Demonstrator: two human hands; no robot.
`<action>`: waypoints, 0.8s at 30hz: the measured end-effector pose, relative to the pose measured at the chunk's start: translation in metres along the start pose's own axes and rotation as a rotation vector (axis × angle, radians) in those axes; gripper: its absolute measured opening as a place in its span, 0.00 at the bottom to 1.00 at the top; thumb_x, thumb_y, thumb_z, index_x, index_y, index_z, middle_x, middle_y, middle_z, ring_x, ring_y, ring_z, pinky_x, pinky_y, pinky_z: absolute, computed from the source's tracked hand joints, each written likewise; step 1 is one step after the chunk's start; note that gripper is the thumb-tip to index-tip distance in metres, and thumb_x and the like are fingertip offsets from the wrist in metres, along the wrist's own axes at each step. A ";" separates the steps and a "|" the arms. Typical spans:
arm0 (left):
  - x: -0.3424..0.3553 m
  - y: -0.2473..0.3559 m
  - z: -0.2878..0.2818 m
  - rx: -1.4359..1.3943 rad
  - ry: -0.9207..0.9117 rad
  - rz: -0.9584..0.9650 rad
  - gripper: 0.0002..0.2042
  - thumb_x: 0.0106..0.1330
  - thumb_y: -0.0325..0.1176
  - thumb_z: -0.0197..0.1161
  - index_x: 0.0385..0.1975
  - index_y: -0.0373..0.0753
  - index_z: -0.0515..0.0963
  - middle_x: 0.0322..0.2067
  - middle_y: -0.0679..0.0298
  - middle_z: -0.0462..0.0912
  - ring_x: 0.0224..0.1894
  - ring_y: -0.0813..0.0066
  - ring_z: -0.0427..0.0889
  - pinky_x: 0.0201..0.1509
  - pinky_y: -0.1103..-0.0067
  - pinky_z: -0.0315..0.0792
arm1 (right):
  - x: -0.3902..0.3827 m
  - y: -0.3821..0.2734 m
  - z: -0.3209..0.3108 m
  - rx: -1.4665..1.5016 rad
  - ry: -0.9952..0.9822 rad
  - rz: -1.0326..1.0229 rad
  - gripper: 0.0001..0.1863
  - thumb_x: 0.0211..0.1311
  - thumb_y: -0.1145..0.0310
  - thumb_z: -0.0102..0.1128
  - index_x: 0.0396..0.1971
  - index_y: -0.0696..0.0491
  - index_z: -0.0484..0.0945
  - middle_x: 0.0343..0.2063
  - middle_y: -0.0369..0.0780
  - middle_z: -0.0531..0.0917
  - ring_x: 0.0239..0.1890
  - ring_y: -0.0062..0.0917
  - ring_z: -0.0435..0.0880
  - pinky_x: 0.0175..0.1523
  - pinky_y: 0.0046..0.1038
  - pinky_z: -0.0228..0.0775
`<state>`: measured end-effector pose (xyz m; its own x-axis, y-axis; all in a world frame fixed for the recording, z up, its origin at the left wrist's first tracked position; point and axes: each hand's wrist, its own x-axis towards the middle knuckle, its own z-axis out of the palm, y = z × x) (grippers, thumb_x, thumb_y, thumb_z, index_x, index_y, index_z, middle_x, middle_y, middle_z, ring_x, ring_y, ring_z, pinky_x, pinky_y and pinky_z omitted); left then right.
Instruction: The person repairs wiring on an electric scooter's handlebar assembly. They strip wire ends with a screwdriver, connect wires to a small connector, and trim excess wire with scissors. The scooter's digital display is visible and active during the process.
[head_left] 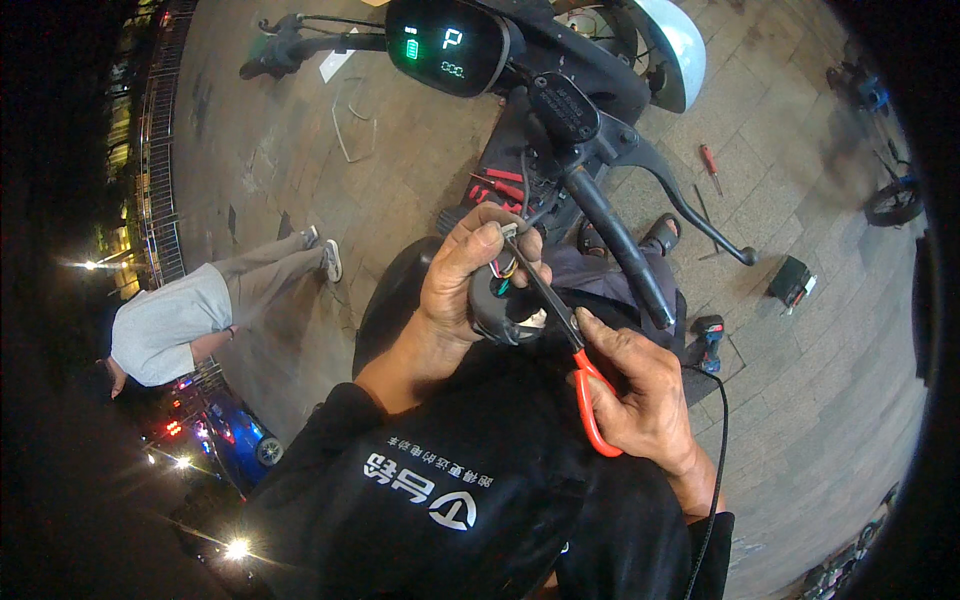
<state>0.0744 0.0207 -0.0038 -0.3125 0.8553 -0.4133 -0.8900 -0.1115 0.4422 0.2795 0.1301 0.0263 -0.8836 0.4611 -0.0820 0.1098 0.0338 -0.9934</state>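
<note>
My left hand is closed around a round black housing with thin coloured wires coming out of it. Between its thumb and fingers is a small light-coloured piece, perhaps a connector. My right hand grips long-nose pliers by their red handles. The pliers' dark jaws reach up and left, with their tip at the small piece; whether they clamp it is hard to see. Just beyond my hands is the handlebar of an electric scooter, with a black brake lever.
A lit display sits on the scooter at the top. On the paving to the right lie a red screwdriver, a dark box and a blue-black power tool. At left a person in grey stands near a railing.
</note>
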 end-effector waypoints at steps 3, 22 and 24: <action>0.000 0.000 0.000 -0.020 -0.014 0.000 0.09 0.67 0.34 0.59 0.43 0.39 0.75 0.36 0.53 0.81 0.33 0.65 0.85 0.42 0.69 0.82 | 0.001 -0.002 -0.002 -0.022 -0.018 0.013 0.26 0.49 0.79 0.64 0.52 0.62 0.76 0.33 0.51 0.83 0.30 0.37 0.83 0.35 0.32 0.75; 0.001 -0.002 0.000 -0.035 -0.009 -0.002 0.09 0.67 0.35 0.60 0.44 0.40 0.76 0.36 0.54 0.81 0.31 0.67 0.84 0.44 0.68 0.81 | 0.001 -0.001 -0.004 0.014 -0.027 0.028 0.26 0.49 0.78 0.66 0.52 0.63 0.76 0.32 0.50 0.82 0.28 0.37 0.82 0.36 0.31 0.75; 0.000 -0.001 0.002 -0.023 0.000 -0.009 0.10 0.66 0.35 0.60 0.44 0.40 0.76 0.35 0.54 0.81 0.31 0.68 0.83 0.45 0.68 0.81 | 0.002 -0.001 -0.005 -0.017 -0.035 0.006 0.26 0.48 0.78 0.65 0.52 0.63 0.76 0.34 0.51 0.83 0.30 0.39 0.83 0.37 0.32 0.75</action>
<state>0.0760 0.0217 -0.0032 -0.3044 0.8562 -0.4174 -0.9003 -0.1155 0.4197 0.2803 0.1357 0.0274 -0.8985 0.4295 -0.0907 0.1225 0.0469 -0.9914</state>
